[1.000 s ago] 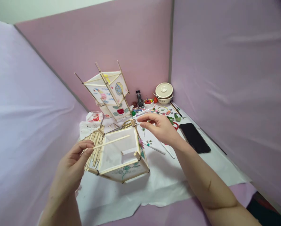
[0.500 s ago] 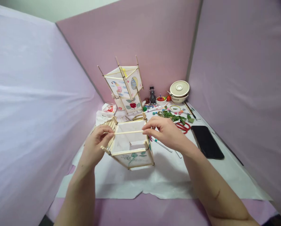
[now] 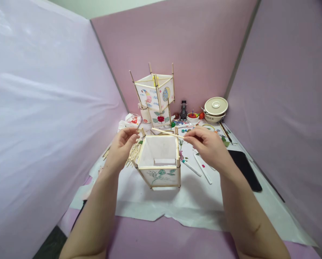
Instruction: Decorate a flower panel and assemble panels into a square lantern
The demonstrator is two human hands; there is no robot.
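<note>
Between finger and thumb, my right hand [image 3: 208,146] pinches one end of a thin wooden stick [image 3: 166,132]. The stick's other end points left, free in the air above the back rim of a box-shaped paper lantern [image 3: 161,176]. That lantern has a wooden stick frame, an open top and a green plant drawing on its front panel. Left of it hovers my left hand [image 3: 123,145], its thumb and fingers curved and apart with nothing visible between them. Behind stands a taller two-tier paper lantern [image 3: 158,93] with coloured drawings.
Loose wooden sticks [image 3: 134,155] lie beneath and beside my left hand. White pens [image 3: 203,169] and a black phone [image 3: 244,171] are on the right. Farther back stand a lidded bowl [image 3: 216,108], a dark bear-shaped bottle [image 3: 183,110] and a plastic bag [image 3: 131,120].
The stick was held across the lantern's top by both hands. My left hand has let go, and my right hand has lifted the stick up and back. The view has shifted slightly.
</note>
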